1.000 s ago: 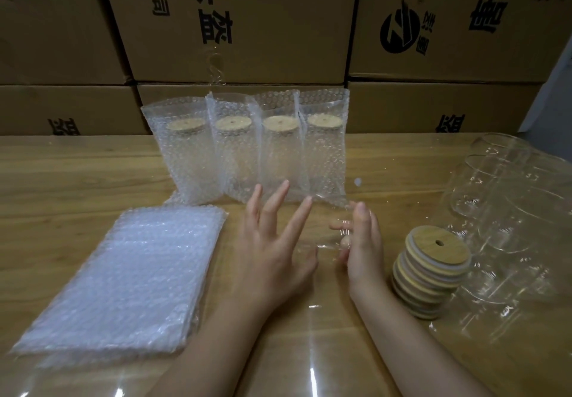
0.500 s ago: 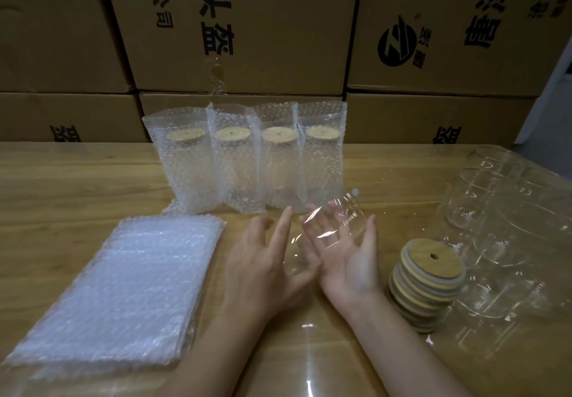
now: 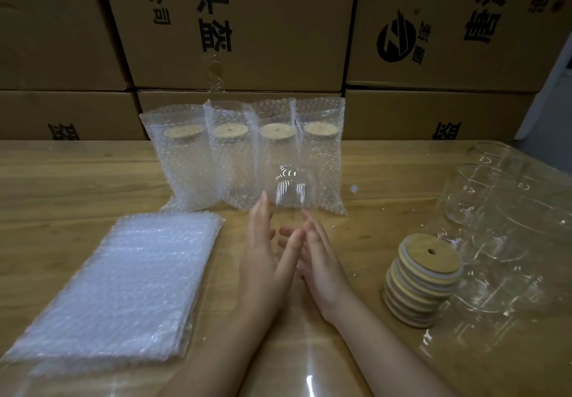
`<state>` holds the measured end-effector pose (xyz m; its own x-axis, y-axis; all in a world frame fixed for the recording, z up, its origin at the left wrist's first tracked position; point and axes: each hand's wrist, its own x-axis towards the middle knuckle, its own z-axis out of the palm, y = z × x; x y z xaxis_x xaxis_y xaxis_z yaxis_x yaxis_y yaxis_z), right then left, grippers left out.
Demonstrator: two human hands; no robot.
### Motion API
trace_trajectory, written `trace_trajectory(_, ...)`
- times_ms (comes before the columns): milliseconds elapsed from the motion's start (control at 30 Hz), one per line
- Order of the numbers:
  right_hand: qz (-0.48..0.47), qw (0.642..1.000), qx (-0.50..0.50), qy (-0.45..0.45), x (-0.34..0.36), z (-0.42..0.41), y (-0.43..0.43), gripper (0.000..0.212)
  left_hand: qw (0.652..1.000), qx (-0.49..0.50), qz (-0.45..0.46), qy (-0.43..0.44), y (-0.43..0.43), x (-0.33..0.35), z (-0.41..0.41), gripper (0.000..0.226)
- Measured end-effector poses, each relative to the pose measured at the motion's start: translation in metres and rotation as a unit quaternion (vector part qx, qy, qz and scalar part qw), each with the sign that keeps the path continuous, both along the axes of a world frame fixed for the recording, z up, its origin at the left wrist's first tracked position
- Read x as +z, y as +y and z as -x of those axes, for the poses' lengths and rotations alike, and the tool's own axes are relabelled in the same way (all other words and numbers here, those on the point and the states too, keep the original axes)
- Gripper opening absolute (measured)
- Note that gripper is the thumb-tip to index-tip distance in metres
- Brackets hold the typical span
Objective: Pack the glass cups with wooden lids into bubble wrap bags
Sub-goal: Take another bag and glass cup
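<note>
Left hand: we see the left hand (image 3: 263, 254) raised over the middle of the table (image 3: 77, 180), set on edge with the palm facing right. Its fingers are straight, held together and pointing away from us, curled round nothing.
Right hand: the right hand (image 3: 322, 260) mirrors it with the palm facing left and the fingers straight and slightly fanned. It sits close beside the left hand, so the two form a narrow V.
Glass cup: the clear glass cup (image 3: 289, 189) shows mainly as bright reflections just beyond and above both sets of fingertips. We cannot tell whether they touch it.
Behind the cup: a row of four bagged cups (image 3: 244, 155) stands upright, lids in place, and the loose cup overlaps the two on the right.
Left side: a flat stack of bubble wrap bags (image 3: 123, 282) lies near the left forearm.
Right side: a stack of wooden lids (image 3: 422, 279) leans beside a cluster of empty glasses (image 3: 495, 210).
Open room: bare wood runs between the hands and the lids.
Far edge: cardboard boxes (image 3: 278, 40) wall off the table.
</note>
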<state>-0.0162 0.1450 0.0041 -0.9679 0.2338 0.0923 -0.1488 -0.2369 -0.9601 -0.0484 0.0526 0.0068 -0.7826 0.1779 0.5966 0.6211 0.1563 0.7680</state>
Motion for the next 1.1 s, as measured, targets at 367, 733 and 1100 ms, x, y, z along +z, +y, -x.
trace_trajectory(367, -0.061, 0.994, -0.063, 0.058, -0.007, 0.005, 0.0, 0.079, 0.941, 0.016, 0.142, 0.308, 0.0, 0.006, 0.004, 0.035)
trace_trajectory(733, -0.151, 0.979, -0.081, 0.106, 0.001, -0.004, -0.007, 0.056, 0.95, -0.13, -0.22, -0.178, 0.001, 0.005, 0.006, 0.07)
trace_trajectory(1100, -0.508, 0.782, -0.154, 0.327, 0.004, -0.012, -0.019, 0.033, 0.846, -0.216, -0.282, -0.397, -0.005, 0.008, 0.016, 0.06)
